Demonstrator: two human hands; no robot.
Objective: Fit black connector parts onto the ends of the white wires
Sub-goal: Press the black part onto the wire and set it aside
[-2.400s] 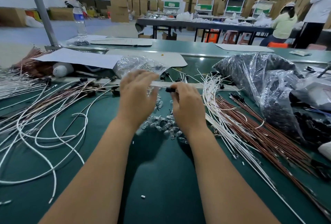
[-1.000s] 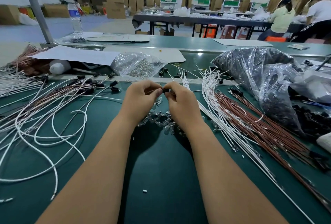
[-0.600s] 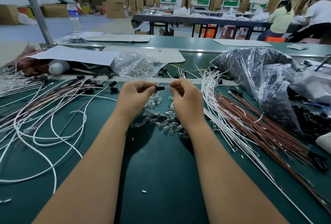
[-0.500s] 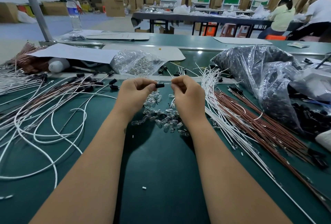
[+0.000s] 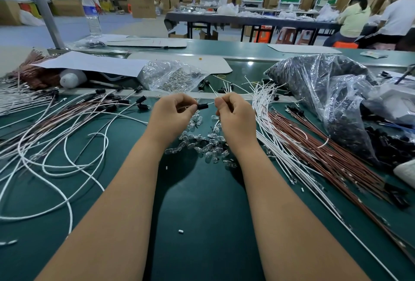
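A small black connector part (image 5: 202, 106) hangs between my two hands above the green table. My left hand (image 5: 171, 113) pinches its left end with thumb and fingers. My right hand (image 5: 235, 115) pinches a thin white wire (image 5: 211, 103) that runs into the connector's right end. Straight white wires (image 5: 265, 110) lie bundled just right of my right hand. Wires with black connectors on their ends (image 5: 125, 101) lie spread to the left.
Small clear glass bulbs (image 5: 202, 143) lie heaped under my hands. A clear bag of bulbs (image 5: 170, 76) sits behind. Brown wires (image 5: 325, 152) and a plastic bag of black parts (image 5: 325, 92) fill the right side. Two persons sit at a far table.
My hands came together at the connector, then drew slightly apart, so the black part and a short stretch of white wire now show between them.
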